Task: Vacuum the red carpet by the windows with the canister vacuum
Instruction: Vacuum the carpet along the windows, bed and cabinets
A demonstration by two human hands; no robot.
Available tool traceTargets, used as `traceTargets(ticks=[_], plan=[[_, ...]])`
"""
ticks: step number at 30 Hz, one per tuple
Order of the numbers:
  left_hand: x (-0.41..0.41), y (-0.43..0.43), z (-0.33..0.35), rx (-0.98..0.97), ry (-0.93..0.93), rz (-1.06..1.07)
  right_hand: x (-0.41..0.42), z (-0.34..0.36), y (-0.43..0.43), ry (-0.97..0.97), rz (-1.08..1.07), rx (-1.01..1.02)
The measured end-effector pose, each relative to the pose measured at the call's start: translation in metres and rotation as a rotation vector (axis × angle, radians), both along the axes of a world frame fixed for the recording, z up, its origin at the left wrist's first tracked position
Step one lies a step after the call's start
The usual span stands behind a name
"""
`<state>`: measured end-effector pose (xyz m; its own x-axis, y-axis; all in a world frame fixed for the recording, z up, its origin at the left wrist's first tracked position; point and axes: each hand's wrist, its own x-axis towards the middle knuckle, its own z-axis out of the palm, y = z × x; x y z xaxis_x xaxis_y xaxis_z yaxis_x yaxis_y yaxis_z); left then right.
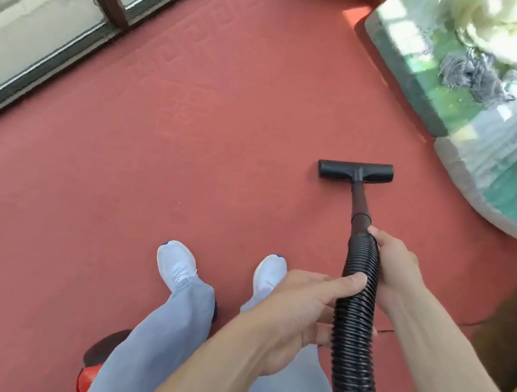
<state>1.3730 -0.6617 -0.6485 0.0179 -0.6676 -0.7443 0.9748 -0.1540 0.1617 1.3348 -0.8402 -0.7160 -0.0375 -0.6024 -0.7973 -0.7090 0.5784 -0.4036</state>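
Note:
The red carpet (188, 157) fills the floor below the windows (36, 8) at the upper left. A black floor nozzle (355, 170) lies flat on the carpet right of centre, joined by a dark wand (360, 205) to a black ribbed hose (355, 313). My right hand (392, 264) grips the hose's top end just below the wand. My left hand (300, 311) holds the hose lower down, thumb across it. The red and black canister (94, 369) sits behind my legs at the bottom, mostly hidden.
A mattress (476, 183) with green sheet, pale bedding and purple cloth lies along the right. My two white shoes (176, 267) stand on the carpet at centre. A brown cardboard-like object (512, 337) sits at the right edge. A thin dark cord (386, 331) runs near the hose.

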Motion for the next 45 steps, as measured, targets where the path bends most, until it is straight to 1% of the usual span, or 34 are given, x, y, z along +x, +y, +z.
traceTargets(ticks=[2, 4, 8, 14, 18, 23, 27, 32, 38, 45], plan=[[0.001, -0.015, -0.002, -0.005, -0.029, -0.116, -0.018, -0.003, -0.009, 0.007, -0.115, 0.016], [-0.002, -0.03, -0.004, -0.005, -0.047, -0.218, -0.041, -0.008, -0.018, -0.009, -0.225, 0.075], [-0.004, -0.056, -0.006, 0.024, -0.066, -0.371, -0.088, -0.017, -0.027, 0.004, -0.478, 0.121], [-0.008, -0.091, -0.01, 0.059, -0.112, -0.613, -0.116, -0.02, -0.027, -0.104, -0.763, 0.151], [0.001, -0.123, -0.005, 0.076, -0.142, -0.735, -0.124, -0.017, -0.038, -0.238, -0.945, 0.233], [0.011, -0.168, 0.005, 0.087, -0.225, -0.9, -0.124, -0.018, -0.056, -0.295, -1.106, 0.263], [0.015, -0.196, -0.003, 0.125, -0.281, -0.942, -0.116, -0.029, -0.079, -0.303, -1.173, 0.256], [0.018, -0.226, -0.023, 0.127, -0.292, -0.984, -0.104, -0.046, -0.114, -0.218, -1.175, 0.15], [0.021, -0.253, -0.044, 0.128, -0.303, -0.953, -0.095, -0.064, -0.146, -0.194, -1.115, 0.11], [0.011, -0.254, -0.048, 0.172, -0.247, -0.936, -0.096, -0.052, -0.145, -0.152, -1.036, 0.134]])
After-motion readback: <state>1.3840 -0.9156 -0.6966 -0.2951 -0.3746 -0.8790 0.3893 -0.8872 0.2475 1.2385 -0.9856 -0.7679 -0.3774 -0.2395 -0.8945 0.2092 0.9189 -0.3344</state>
